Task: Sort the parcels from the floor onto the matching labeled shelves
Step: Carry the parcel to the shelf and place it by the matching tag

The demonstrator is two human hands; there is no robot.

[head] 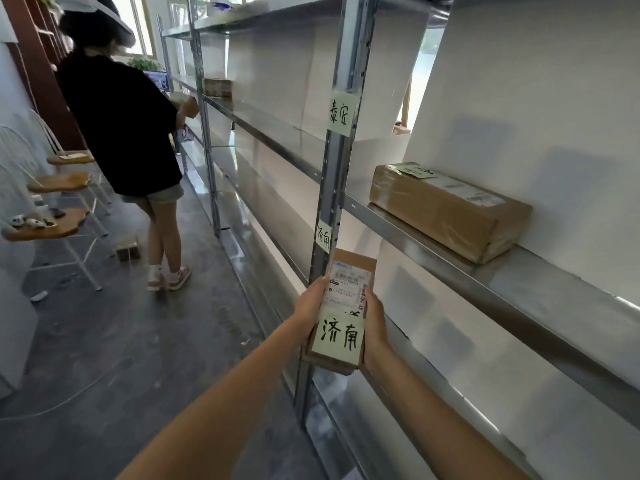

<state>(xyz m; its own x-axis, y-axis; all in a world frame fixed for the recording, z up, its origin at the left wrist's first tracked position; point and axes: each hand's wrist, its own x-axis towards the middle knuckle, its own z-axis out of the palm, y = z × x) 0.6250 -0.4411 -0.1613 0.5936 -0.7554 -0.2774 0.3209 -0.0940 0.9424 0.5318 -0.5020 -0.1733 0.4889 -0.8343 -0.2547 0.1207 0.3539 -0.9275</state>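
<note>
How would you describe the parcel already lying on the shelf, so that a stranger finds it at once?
Start at the metal shelf upright with two green notes. To its right, on the shelf at the level between the notes, lies a long brown box with labels on top. It lies alone there; the smaller parcel is held in both hands.

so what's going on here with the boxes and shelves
A person holds a small brown cardboard parcel with a green 济南 note in both hands, left hand and right hand, beside the grey metal shelf post bearing a matching green 济南 label. A larger brown parcel already lies on the shelf above.
</note>
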